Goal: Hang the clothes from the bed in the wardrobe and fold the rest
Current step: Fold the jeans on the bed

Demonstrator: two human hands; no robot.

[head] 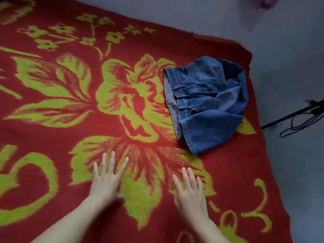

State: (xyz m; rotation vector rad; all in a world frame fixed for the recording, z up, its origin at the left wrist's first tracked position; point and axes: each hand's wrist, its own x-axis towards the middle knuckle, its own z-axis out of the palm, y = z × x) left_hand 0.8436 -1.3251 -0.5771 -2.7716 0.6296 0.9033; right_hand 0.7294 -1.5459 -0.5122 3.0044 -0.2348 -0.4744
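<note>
Resting flat with fingers spread, left hand (107, 179) and right hand (190, 192) grasp nothing on the red-and-green floral blanket (70, 120); crumpled blue denim jeans (206, 100) lie at two o'clock

Nothing readable in view

No letters, numbers or brand marks can be made out: only a yellow-green flower pattern is seen on the red blanket (52, 134). On the jeans (206, 102), plain denim and a striped waistband lining are shown, with no legible label.
</note>
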